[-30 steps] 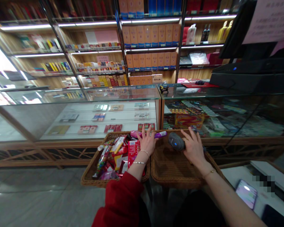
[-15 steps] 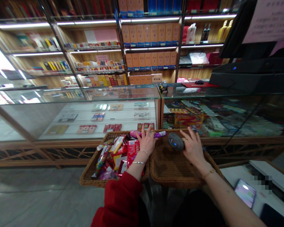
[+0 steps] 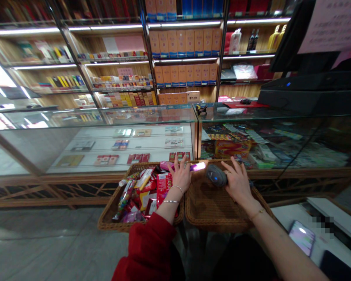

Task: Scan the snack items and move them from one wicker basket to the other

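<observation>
My left hand point(image 3: 180, 177) holds a pink and purple tube-shaped packet point(image 3: 166, 166) level, over the inner back part of the left basket point(image 3: 112, 228). Its visible fingers are spread; the grip below is hidden. The packet's right end glows brightly. My right hand point(image 3: 236, 183) grips a grey scanner point(image 3: 215, 175) with a blue light, its fingertips raised and its head facing left toward the packet. Under it stands the right wicker basket point(image 3: 219, 226), its woven bottom showing. Red, yellow and purple packets point(image 3: 148, 197) fill the left basket.
A glass display counter point(image 3: 119, 125) runs just behind the baskets, with stocked shelves point(image 3: 187, 60) beyond. At the lower right, a phone point(image 3: 302, 237) lies on a white surface point(image 3: 283, 218). A monitor point(image 3: 292, 35) stands at the upper right.
The right end of the purple packet now glows brightly. Both hands keep nearly the same places and grips, and the view has shifted very slightly.
</observation>
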`<state>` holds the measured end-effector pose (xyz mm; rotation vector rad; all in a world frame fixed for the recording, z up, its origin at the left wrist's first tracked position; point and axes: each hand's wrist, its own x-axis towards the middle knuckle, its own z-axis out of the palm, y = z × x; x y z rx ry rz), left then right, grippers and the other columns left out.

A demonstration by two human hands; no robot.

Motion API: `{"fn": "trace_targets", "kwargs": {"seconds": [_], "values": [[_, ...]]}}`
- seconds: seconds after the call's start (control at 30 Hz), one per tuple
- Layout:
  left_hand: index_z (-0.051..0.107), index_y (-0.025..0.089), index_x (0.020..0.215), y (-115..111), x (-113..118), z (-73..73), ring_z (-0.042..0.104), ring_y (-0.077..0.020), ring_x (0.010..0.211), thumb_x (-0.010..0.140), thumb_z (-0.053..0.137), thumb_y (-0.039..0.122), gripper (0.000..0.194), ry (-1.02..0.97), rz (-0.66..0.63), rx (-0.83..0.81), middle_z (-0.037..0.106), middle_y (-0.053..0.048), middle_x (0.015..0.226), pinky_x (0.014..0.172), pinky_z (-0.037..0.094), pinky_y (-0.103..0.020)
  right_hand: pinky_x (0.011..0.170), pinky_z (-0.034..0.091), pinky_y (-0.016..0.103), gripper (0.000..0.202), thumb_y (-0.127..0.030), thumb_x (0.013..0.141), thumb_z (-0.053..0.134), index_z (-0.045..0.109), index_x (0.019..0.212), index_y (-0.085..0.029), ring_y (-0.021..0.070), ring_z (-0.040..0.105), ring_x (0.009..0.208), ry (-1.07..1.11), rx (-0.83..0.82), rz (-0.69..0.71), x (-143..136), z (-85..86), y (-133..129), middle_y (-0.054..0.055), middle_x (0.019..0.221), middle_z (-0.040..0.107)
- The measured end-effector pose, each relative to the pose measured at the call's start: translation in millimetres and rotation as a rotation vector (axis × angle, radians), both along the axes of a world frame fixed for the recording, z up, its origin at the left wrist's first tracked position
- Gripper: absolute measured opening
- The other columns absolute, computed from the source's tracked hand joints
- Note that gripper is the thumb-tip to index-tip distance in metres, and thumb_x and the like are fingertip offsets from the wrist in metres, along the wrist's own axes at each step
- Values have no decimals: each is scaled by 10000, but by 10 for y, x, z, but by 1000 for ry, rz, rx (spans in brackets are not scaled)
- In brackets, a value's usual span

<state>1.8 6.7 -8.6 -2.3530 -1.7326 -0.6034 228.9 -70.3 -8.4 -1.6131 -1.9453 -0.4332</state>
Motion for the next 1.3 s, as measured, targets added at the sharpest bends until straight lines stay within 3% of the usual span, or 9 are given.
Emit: {"fn": "trace_targets", "kwargs": {"seconds": [0.3, 0.73, 0.97, 1.3], "values": [[659, 289, 1253, -1, 2, -6, 102, -407, 1573, 952, 611, 360, 313, -9, 3, 5, 362, -56, 1657, 1176, 106, -797, 1188, 280, 713, 384, -23, 692, 533, 716, 997, -168, 389, 302, 1515, -11, 7, 7, 7, -10, 2, 87, 1468, 602], [656, 293, 1258, -7, -9, -27, 95, -405, 1575, 953, 606, 359, 317, -17, -6, 25, 361, -69, 1656, 1171, 116, -799, 1156, 320, 744, 309, -42, 754, 542, 710, 984, -159, 401, 276, 1525, -17, 7, -6, 48, -36, 14, 100, 1521, 547], [664, 303, 1249, -38, 1, 30, 97, -399, 1576, 947, 616, 365, 312, -30, -1, 30, 354, -59, 1661, 1172, 124, -794, 1157, 307, 752, 355, -55, 750, 572, 716, 1056, -162, 394, 273, 1528, -20, 17, -25, 56, 2, -9, 117, 1514, 552], [663, 318, 1257, -120, -35, 176, 122, -406, 1570, 947, 613, 363, 317, -42, -13, 56, 372, -49, 1652, 1177, 83, -799, 1177, 283, 736, 345, -54, 730, 567, 729, 1011, -172, 382, 278, 1524, -39, 64, -23, 41, 103, -29, 107, 1521, 546]]}}
